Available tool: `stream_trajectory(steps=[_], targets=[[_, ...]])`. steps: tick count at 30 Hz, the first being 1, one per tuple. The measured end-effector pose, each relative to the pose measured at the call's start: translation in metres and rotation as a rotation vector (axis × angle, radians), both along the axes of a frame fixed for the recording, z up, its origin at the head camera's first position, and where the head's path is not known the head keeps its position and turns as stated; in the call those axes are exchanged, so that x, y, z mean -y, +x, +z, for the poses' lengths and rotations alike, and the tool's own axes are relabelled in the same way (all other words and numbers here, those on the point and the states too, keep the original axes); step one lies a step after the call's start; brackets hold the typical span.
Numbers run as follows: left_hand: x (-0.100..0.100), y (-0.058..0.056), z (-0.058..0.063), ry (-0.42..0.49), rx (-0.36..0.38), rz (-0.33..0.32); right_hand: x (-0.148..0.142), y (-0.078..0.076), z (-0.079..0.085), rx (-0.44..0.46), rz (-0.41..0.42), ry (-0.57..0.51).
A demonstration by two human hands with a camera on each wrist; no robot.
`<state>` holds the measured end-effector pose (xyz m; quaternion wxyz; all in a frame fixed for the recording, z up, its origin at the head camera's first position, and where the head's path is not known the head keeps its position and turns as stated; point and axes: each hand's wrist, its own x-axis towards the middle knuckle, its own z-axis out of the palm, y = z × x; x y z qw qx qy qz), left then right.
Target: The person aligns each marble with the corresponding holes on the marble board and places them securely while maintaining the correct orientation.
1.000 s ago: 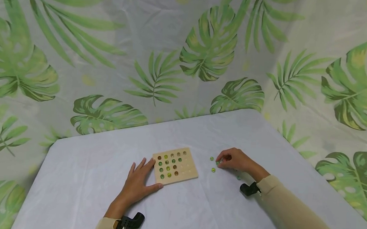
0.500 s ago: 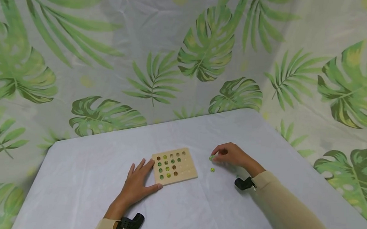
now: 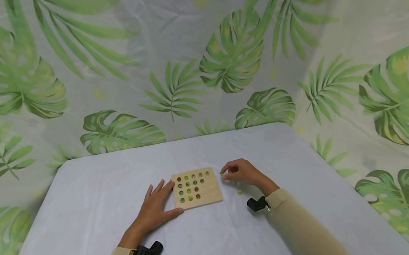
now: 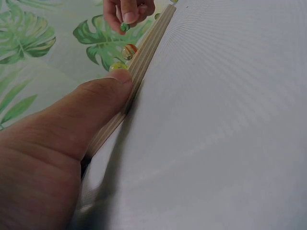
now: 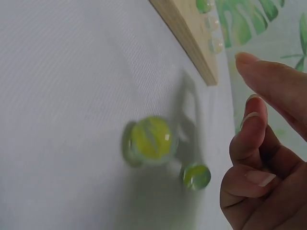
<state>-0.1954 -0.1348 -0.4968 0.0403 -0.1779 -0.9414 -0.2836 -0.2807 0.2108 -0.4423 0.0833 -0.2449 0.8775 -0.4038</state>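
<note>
A light wooden board (image 3: 212, 196) with rows of round hollows lies on the white-covered table. Green, yellow, brown and clear marbles fill its far row and left side; bare hollows show at the near right. My left hand (image 3: 155, 208) rests at the board's left side with fingers spread, the thumb touching the near edge beside a yellow marble (image 4: 118, 66). Just off the board's far right corner, my right hand (image 3: 244, 172) pinches a green marble (image 4: 124, 27) between thumb and fingertip. On the cloth below that hand lies a yellow-green marble (image 3: 239, 192).
The right wrist view shows a smaller green-yellow marble (image 5: 196, 176) beside the larger one on the cloth. A leaf-patterned curtain (image 3: 171, 92) hangs behind the table and along its right side. White cloth (image 3: 95, 199) extends left of the board.
My right hand has picked up a green marble from the cloth and moved left towards the board. My left hand stays at the board's left side.
</note>
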Motion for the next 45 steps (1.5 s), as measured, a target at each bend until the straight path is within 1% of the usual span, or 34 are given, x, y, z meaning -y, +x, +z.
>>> stream_trajectory(steps=[4,9,17,20,24,27,33,35,42,45], targets=[[0.001,0.002,0.000,0.016,-0.015,0.004,0.012,-0.002,0.000,-0.009,0.012,-0.003],[0.002,0.002,-0.001,0.014,-0.033,0.007,0.024,-0.004,-0.002,0.012,0.017,-0.010],[0.002,0.001,-0.001,0.021,-0.039,0.007,0.038,-0.007,-0.005,0.016,0.008,0.006],[0.002,0.000,-0.001,0.014,-0.031,0.007,0.041,-0.008,-0.005,0.026,0.010,0.003],[0.002,0.000,-0.001,0.003,-0.007,0.010,0.044,-0.007,-0.007,0.056,0.016,0.008],[0.002,0.000,-0.001,0.011,-0.009,0.011,0.044,-0.007,-0.010,0.071,0.017,0.001],[0.001,0.004,-0.002,-0.001,0.004,0.008,0.045,-0.003,-0.017,0.109,0.017,0.010],[0.001,0.005,-0.002,-0.009,0.015,0.014,0.045,-0.002,-0.018,0.106,0.024,0.019],[0.000,0.002,-0.001,0.005,-0.020,0.004,0.044,-0.004,-0.016,0.083,0.026,0.026],[0.001,0.001,0.000,0.003,-0.022,0.006,0.044,-0.006,-0.015,0.085,0.040,0.021]])
